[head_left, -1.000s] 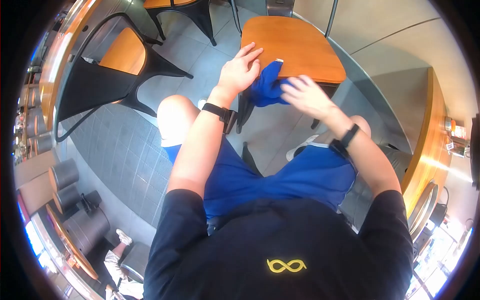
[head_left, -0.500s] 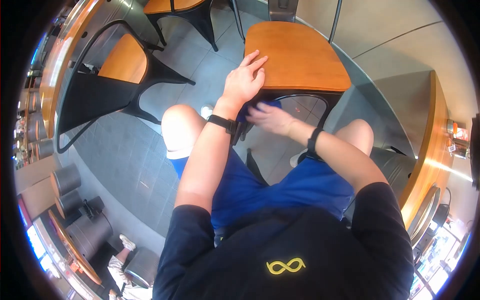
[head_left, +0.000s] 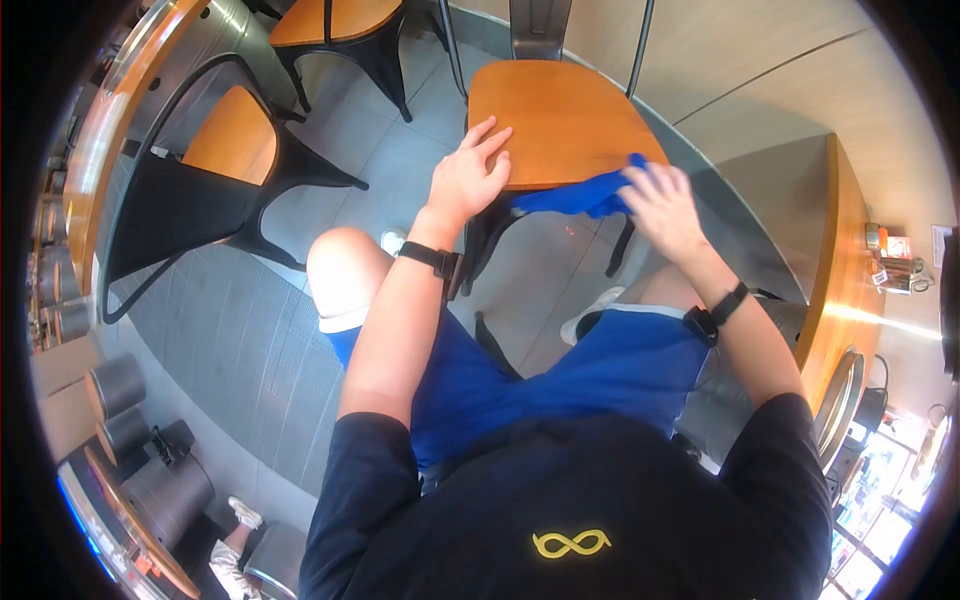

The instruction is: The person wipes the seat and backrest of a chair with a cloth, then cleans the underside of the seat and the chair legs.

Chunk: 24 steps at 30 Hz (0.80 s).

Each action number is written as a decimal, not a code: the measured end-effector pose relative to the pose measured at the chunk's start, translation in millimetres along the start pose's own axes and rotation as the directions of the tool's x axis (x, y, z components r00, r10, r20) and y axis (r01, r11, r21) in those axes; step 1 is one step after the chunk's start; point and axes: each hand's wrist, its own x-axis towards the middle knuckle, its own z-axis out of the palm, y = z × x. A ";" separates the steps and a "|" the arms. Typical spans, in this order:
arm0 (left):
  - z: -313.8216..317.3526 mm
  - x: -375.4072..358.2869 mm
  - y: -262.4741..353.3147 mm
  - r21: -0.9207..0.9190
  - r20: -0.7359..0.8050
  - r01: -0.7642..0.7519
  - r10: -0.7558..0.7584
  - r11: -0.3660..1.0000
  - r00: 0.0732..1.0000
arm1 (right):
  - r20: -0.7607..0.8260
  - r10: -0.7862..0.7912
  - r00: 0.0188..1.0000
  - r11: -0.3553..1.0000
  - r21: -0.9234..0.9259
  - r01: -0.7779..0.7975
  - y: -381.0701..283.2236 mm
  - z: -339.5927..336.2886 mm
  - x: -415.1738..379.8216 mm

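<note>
A chair with an orange-brown wooden seat (head_left: 560, 115) and a dark metal frame stands in front of me. My left hand (head_left: 468, 180) rests at the seat's near left corner, its fingers stretched apart on the wood; nothing shows in it. At the near right corner, my right hand (head_left: 664, 208) has its fingers closed on a blue cloth (head_left: 585, 195). The cloth stretches along the seat's front edge and partly hangs below it, with a tip poking up past my fingers. What the cloth covers of the edge is hidden.
Another wooden-seated chair (head_left: 232, 135) stands on the left, and a further chair (head_left: 335, 22) behind it. A wood-edged table (head_left: 105, 130) lies far left. A wooden counter (head_left: 825, 250) runs along the right. Farther back at lower left, a person's leg (head_left: 240, 530) shows.
My right hand has moved from below the seat's front left, out to its right corner, drawing the blue cloth along the edge. My left hand stays on the seat. The view has shifted slightly.
</note>
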 end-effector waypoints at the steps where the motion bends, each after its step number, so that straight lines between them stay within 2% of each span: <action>1: 0.0 0.3 2.3 -0.001 -0.011 -0.007 0.007 1.000 1.000 | -0.002 0.148 0.989 0.989 0.022 -0.148 12.1 -5.6 -12.6; 2: 1.2 1.0 1.8 -0.008 -0.004 0.009 -0.009 1.000 1.000 | -0.008 0.353 0.936 0.935 0.040 -0.353 20.5 -0.3 -23.1; 3: -0.2 0.2 3.6 -0.009 0.000 0.028 -0.028 1.000 1.000 | -0.013 0.539 0.842 0.841 0.067 -0.538 28.3 14.6 -36.3; 5: -2.3 -0.9 6.3 -0.019 -0.011 0.034 -0.034 0.999 0.999 | 0.007 0.842 0.539 0.503 0.348 -0.791 52.3 95.6 -79.1; 6: -0.9 -0.5 4.7 -0.016 -0.013 0.028 -0.028 0.999 1.000 | 0.259 0.932 0.252 0.032 0.633 -0.773 44.7 114.9 -81.0; 7: -2.2 -0.2 6.6 -0.013 -0.009 0.020 -0.020 1.000 1.000 | 0.267 0.931 0.247 0.019 0.641 -0.767 29.4 116.5 -70.7; 9: -3.1 -0.8 9.1 -0.003 0.006 0.029 -0.029 1.000 1.000 | 0.379 0.921 0.085 -0.311 0.851 -0.423 -14.9 119.0 -43.5; 11: -1.6 -2.0 11.1 0.011 -0.031 0.031 -0.031 0.999 0.999 | 0.220 0.969 0.110 -0.159 0.903 -0.400 -43.7 106.6 -22.0; 13: -1.1 -3.1 15.8 0.004 -0.046 0.034 -0.033 0.999 0.998 | 0.121 0.988 0.098 -0.050 0.842 -0.537 -66.2 110.3 -18.7; 14: -0.8 -3.2 17.5 -0.013 -0.068 0.041 -0.041 0.999 0.997 | 0.103 0.991 0.085 -0.019 0.742 -0.670 -76.4 107.7 -18.1; 15: 0.5 -2.6 17.0 -0.008 -0.063 0.038 -0.039 0.999 0.997 | 0.106 0.991 0.079 -0.026 0.743 -0.669 -78.2 116.8 -22.8; 17: 5.1 -2.3 14.7 -0.010 -0.117 0.007 -0.008 1.000 0.993 | 0.040 0.987 0.155 0.107 0.559 -0.822 -83.3 141.3 -39.3; 18: 5.3 -2.4 15.6 -0.011 -0.112 0.002 -0.003 1.000 0.994 | 0.003 0.986 0.165 0.131 0.595 -0.793 -82.7 142.2 -43.2; 19: 4.7 -2.9 16.3 -0.015 -0.110 0.010 -0.011 1.000 0.994 | 0.000 0.987 0.160 0.129 0.593 -0.795 -81.4 143.0 -46.0; 21: 4.0 -1.8 17.4 -0.020 -0.115 0.017 -0.019 1.000 0.993 | 0.038 0.999 -0.010 -0.032 0.632 -0.774 -78.6 149.1 -46.0; 22: 4.3 -1.5 17.1 -0.016 -0.119 0.016 -0.018 1.000 0.993 | 0.035 0.999 -0.009 -0.029 0.635 -0.772 -78.2 158.0 -47.1; 24: 5.8 -1.6 15.6 -0.012 -0.123 0.015 -0.017 1.000 0.992 | 0.184 0.947 -0.262 -0.311 0.717 -0.623 -79.4 170.2 -47.9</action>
